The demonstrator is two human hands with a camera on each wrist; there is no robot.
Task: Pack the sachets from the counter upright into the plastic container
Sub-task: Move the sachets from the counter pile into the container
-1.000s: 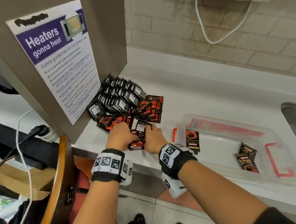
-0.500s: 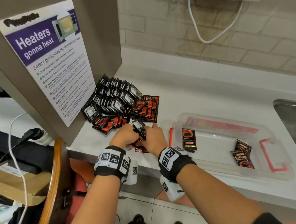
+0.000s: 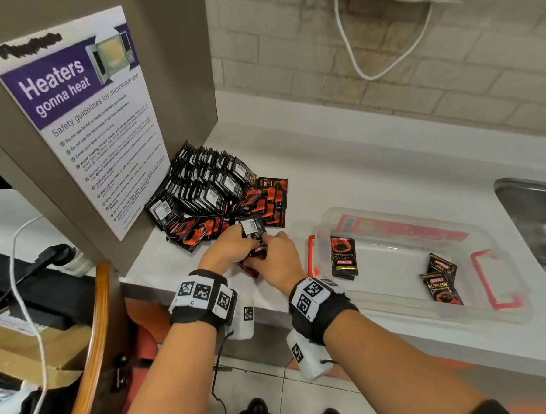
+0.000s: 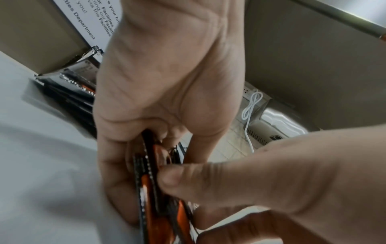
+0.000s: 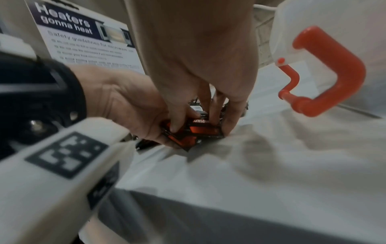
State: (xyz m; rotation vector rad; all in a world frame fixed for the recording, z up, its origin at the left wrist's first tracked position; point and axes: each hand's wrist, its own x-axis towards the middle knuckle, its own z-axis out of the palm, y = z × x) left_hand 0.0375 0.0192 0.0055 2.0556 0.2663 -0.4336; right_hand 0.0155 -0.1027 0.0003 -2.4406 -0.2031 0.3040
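A heap of black and red sachets (image 3: 220,193) lies on the white counter against the brown cabinet. Just in front of it, my left hand (image 3: 228,248) and my right hand (image 3: 279,258) together grip a small bundle of sachets (image 3: 252,236) (image 5: 194,132) (image 4: 152,189), held a little above the counter edge. The clear plastic container (image 3: 502,258) with red clips stands to the right of my hands. Inside it one sachet (image 3: 344,261) leans at the left end and two more (image 3: 441,282) lie at the right end.
A brown cabinet side with a microwave safety poster (image 3: 80,122) walls off the left. A steel sink (image 3: 538,224) lies at the far right. A white cable (image 3: 352,54) hangs on the brick wall. A wooden chair back (image 3: 95,342) stands below the counter's left end.
Both hands have drawn a bundle of sachets out of the heap toward the counter's front edge and raised it, with a barcode-side sachet now standing up between them.
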